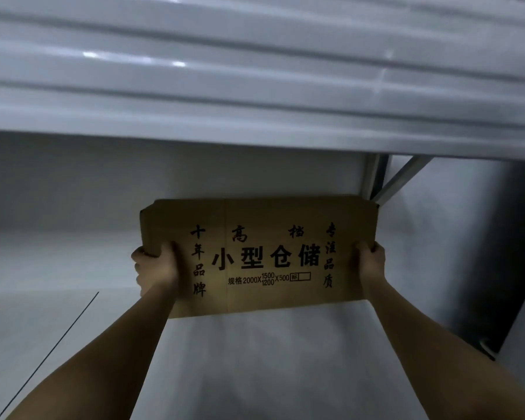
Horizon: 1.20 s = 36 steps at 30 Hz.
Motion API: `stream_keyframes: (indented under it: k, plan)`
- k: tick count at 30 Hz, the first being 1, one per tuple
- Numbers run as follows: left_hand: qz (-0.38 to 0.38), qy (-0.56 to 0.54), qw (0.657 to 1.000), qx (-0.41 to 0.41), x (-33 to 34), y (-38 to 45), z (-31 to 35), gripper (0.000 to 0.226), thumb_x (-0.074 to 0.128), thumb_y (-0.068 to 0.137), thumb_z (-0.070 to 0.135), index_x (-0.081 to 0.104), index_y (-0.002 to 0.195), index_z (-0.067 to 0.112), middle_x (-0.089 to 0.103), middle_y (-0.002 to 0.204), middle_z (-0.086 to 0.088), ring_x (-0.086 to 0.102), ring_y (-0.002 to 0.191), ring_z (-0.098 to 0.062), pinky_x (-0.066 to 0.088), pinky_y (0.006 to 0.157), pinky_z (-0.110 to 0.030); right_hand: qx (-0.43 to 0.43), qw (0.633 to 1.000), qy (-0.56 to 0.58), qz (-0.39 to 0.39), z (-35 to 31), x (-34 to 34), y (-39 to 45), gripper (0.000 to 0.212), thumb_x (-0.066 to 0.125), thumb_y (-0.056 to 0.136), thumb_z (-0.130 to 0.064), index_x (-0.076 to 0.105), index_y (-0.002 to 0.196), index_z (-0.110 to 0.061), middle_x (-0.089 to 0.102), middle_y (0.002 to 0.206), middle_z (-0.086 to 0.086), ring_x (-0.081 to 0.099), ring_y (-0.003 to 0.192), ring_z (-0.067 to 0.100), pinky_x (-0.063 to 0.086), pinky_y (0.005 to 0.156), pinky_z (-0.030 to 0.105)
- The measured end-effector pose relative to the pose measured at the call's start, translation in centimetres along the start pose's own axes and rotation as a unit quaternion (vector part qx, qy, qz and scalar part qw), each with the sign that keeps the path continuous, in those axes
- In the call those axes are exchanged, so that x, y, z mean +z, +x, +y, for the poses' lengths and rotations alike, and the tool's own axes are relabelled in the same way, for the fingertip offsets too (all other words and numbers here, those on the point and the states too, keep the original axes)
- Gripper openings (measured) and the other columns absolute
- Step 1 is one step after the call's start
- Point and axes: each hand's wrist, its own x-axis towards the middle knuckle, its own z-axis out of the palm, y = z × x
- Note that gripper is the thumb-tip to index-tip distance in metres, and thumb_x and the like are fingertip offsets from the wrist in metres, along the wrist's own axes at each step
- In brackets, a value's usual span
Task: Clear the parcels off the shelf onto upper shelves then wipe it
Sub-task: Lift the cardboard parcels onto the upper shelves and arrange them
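A flat brown cardboard parcel (pixel 261 256) with large black Chinese lettering is held up in front of me, in the space under a white ribbed shelf (pixel 255 86). My left hand (pixel 155 268) grips its lower left corner, thumb on the printed face. My right hand (pixel 372 260) grips its right edge with the fingers curled round behind it. Both arms reach upward from the bottom of the view.
The white ribbed shelf spans the whole top of the view. A grey metal upright (pixel 373 177) and a diagonal brace (pixel 403 174) stand at the upper right. A dark panel (pixel 497 253) fills the right side. A pale wall (pixel 73 192) lies behind the parcel.
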Motion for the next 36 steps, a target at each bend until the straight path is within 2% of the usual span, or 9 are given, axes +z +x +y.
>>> stream_keyframes:
  k: [2, 6, 10, 13, 18, 24, 28, 31, 36]
  plan:
    - [0.013, -0.006, 1.0, -0.021, -0.6, -0.5, 0.4, 0.057, 0.044, 0.087, 0.047, 0.036, 0.133, 0.015, 0.052, 0.128, -0.014, 0.049, 0.115, -0.039, 0.039, 0.099, -0.055, -0.016, 0.999, -0.027, 0.013, -0.3, -0.5, -1.3, 0.082, 0.043, 0.069, -0.055, 0.036, 0.142, -0.018, 0.051, 0.133, 0.009, 0.052, 0.115, 0.032, 0.04, 0.102, 0.054]
    - [0.018, 0.0, 1.0, -0.017, -2.2, -1.0, 0.2, 0.058, 0.04, 0.087, 0.051, 0.039, 0.133, 0.015, 0.052, 0.127, -0.014, 0.049, 0.115, -0.039, 0.038, 0.1, -0.055, -0.07, 0.994, -0.059, 0.063, -0.7, -1.9, -4.8, 0.059, 0.044, 0.088, -0.041, 0.036, 0.141, -0.016, 0.05, 0.131, 0.01, 0.05, 0.116, 0.033, 0.04, 0.101, 0.051]
    - [-0.007, 0.018, 1.0, -0.003, -4.1, -1.9, -0.1, 0.059, 0.035, 0.089, 0.053, 0.038, 0.134, 0.016, 0.05, 0.13, -0.014, 0.046, 0.118, -0.039, 0.035, 0.102, -0.055, -0.085, 0.993, -0.041, 0.075, -0.5, -3.5, -9.1, 0.049, 0.041, 0.089, -0.045, 0.031, 0.135, -0.029, 0.055, 0.122, 0.006, 0.056, 0.107, 0.028, 0.043, 0.099, 0.052]
    - [-0.019, 0.031, 0.999, -0.002, -6.4, -2.6, -0.3, 0.058, 0.032, 0.088, 0.054, 0.039, 0.134, 0.019, 0.048, 0.131, -0.012, 0.044, 0.12, -0.038, 0.033, 0.103, -0.054, -0.095, 0.991, -0.04, 0.087, 0.0, -4.6, -13.6, 0.041, 0.041, 0.096, -0.041, 0.028, 0.133, -0.03, 0.055, 0.116, 0.003, 0.058, 0.102, 0.024, 0.045, 0.097, 0.05]
    - [-0.039, 0.061, 0.997, 0.019, -10.4, -4.0, -0.9, 0.06, 0.031, 0.088, 0.051, 0.036, 0.137, 0.017, 0.044, 0.136, -0.013, 0.042, 0.123, -0.037, 0.031, 0.104, -0.053, -0.091, 0.983, -0.026, 0.155, 0.5, -5.9, -20.6, 0.047, 0.043, 0.097, -0.037, 0.028, 0.139, -0.022, 0.049, 0.114, -0.003, 0.051, 0.101, 0.019, 0.04, 0.095, 0.041]
    - [-0.034, 0.068, 0.997, 0.022, -14.1, -6.0, -1.6, 0.058, 0.035, 0.087, 0.047, 0.04, 0.133, 0.012, 0.047, 0.132, -0.015, 0.044, 0.122, -0.037, 0.031, 0.102, -0.052, -0.087, 0.976, -0.031, 0.198, 0.8, -8.0, -27.4, 0.035, 0.041, 0.095, -0.04, 0.044, 0.127, -0.025, 0.055, 0.117, -0.001, 0.053, 0.106, 0.02, 0.042, 0.097, 0.044]
    - [-0.05, 0.056, 0.997, 0.021, -14.8, -7.5, -1.4, 0.057, 0.033, 0.087, 0.046, 0.041, 0.133, 0.012, 0.048, 0.132, -0.015, 0.044, 0.122, -0.037, 0.03, 0.103, -0.051, -0.111, 0.973, -0.034, 0.201, 0.1, -10.3, -30.1, 0.045, 0.044, 0.093, -0.05, 0.041, 0.131, -0.027, 0.055, 0.12, -0.003, 0.054, 0.109, 0.02, 0.044, 0.096, 0.042]
    - [-0.065, 0.045, 0.997, 0.019, -14.8, -9.0, -1.1, 0.056, 0.033, 0.088, 0.044, 0.041, 0.132, 0.012, 0.047, 0.133, -0.014, 0.043, 0.123, -0.036, 0.029, 0.104, -0.051, -0.132, 0.967, -0.055, 0.213, -1.0, -12.4, -32.3, 0.051, 0.045, 0.095, -0.051, 0.035, 0.138, -0.026, 0.053, 0.117, -0.006, 0.052, 0.104, 0.017, 0.041, 0.092, 0.034]
    - [-0.087, 0.039, 0.995, 0.029, -14.3, -11.8, -0.6, 0.057, 0.031, 0.085, 0.046, 0.043, 0.13, 0.013, 0.05, 0.129, -0.014, 0.045, 0.121, -0.036, 0.03, 0.104, -0.053, -0.155, 0.946, -0.107, 0.262, -2.0, -16.3, -35.1, 0.046, 0.038, 0.097, -0.054, 0.041, 0.135, -0.029, 0.054, 0.118, -0.007, 0.05, 0.104, 0.015, 0.037, 0.09, 0.034]
